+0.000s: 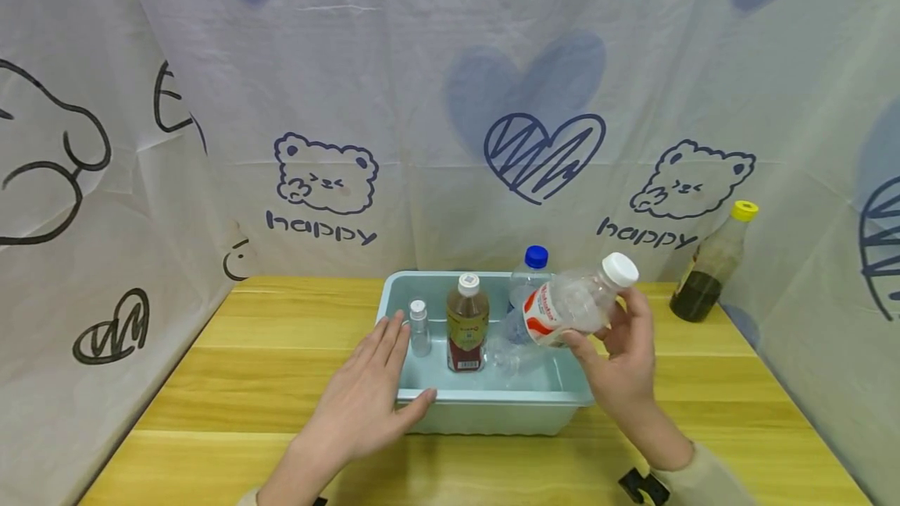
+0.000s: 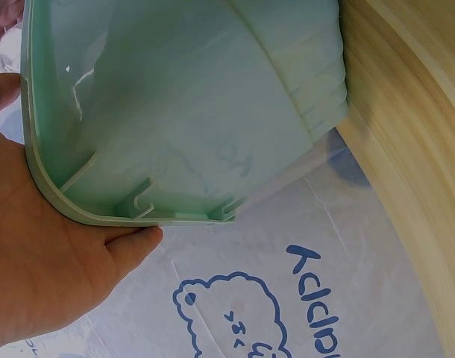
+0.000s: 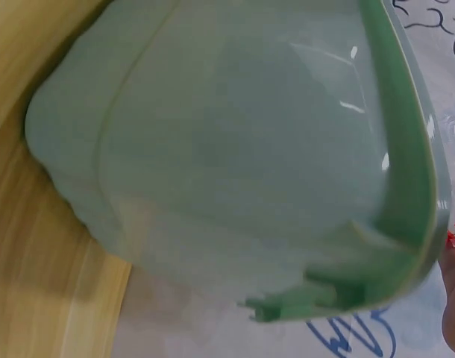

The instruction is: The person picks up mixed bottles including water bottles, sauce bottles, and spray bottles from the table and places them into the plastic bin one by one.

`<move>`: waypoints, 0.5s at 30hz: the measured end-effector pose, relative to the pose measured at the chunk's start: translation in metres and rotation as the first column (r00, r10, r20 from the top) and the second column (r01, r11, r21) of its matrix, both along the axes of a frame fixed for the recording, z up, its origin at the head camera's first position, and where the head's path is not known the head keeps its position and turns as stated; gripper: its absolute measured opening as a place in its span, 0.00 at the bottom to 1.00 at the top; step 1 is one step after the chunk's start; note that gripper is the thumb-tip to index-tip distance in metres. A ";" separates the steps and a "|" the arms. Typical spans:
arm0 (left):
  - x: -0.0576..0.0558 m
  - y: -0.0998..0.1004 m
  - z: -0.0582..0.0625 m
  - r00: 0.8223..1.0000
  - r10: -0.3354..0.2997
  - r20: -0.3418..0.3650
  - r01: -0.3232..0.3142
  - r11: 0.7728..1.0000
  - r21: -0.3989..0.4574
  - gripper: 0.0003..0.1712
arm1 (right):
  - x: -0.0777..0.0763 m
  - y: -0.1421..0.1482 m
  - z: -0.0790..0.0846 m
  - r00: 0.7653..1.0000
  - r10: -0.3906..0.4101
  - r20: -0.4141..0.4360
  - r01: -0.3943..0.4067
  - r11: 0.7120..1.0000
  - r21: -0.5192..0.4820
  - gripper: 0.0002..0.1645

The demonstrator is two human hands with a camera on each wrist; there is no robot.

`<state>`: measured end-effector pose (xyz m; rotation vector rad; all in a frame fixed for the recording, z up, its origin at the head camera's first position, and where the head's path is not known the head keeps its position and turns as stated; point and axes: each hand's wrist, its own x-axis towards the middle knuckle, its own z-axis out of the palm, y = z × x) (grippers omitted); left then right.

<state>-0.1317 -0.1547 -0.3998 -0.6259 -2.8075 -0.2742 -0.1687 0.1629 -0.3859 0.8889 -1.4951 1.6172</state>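
My right hand (image 1: 622, 365) grips a clear plastic bottle (image 1: 571, 307) with a white cap and a red-and-white label. It is tilted, cap up to the right, above the right side of a light green plastic bin (image 1: 492, 416). On the bin's left front rim rests my left hand (image 1: 366, 404), fingers straight; the left wrist view shows this hand (image 2: 56, 239) against the rim's corner. Inside the bin stand a small clear bottle (image 1: 419, 332), a white-capped bottle of brown drink (image 1: 467, 322) and a blue-capped clear bottle (image 1: 527, 281). Something clear (image 1: 516, 358) lies low beside them.
A glass bottle (image 1: 706, 276) with a yellow cap and dark liquid stands at the back right of the wooden table (image 1: 281, 350). Printed white cloth (image 1: 422, 100) hangs behind the table and along both sides.
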 end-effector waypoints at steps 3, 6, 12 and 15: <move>0.000 0.000 0.000 1.000 -0.002 -0.003 0.002 1.000 -0.001 0.54 | 0.000 -0.007 -0.001 1.000 0.010 0.013 -0.011 0.999 0.048 0.52; 0.000 0.000 0.000 1.000 -0.003 -0.003 0.003 1.000 -0.005 0.54 | 0.001 -0.014 -0.001 0.999 0.000 0.033 -0.004 0.995 0.095 0.50; -0.001 0.000 0.000 1.000 -0.006 -0.002 0.006 1.000 -0.001 0.54 | 0.002 -0.027 -0.001 0.992 -0.054 0.114 0.030 0.980 0.199 0.49; -0.001 0.000 0.001 1.000 -0.008 -0.002 0.008 1.000 0.003 0.54 | 0.003 -0.035 0.001 0.984 -0.084 0.160 0.041 0.966 0.255 0.54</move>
